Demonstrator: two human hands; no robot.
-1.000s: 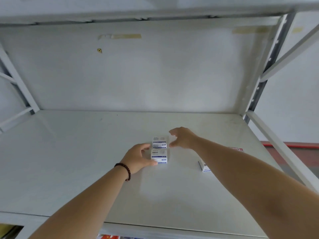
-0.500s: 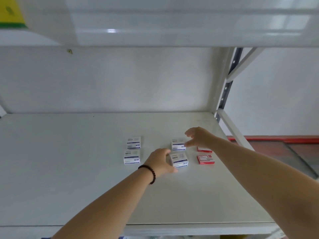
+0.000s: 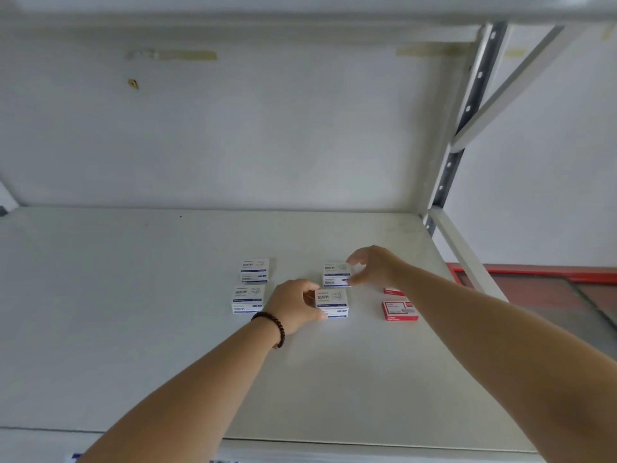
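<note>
Left hand (image 3: 293, 307) grips the near white box (image 3: 332, 304), right hand (image 3: 374, 267) pinches the far white box (image 3: 336, 274); both lie flat on the shelf (image 3: 133, 329), long sides crosswise; the near label reads "回形针".

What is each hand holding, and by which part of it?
The left hand grips the near box of the middle pair by its left end; the right hand pinches the far box by its right end.

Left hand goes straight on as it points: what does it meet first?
The left hand grips the near box; pushed on, that likely meets the far box pinched by the right hand, though depth is unclear.
</note>
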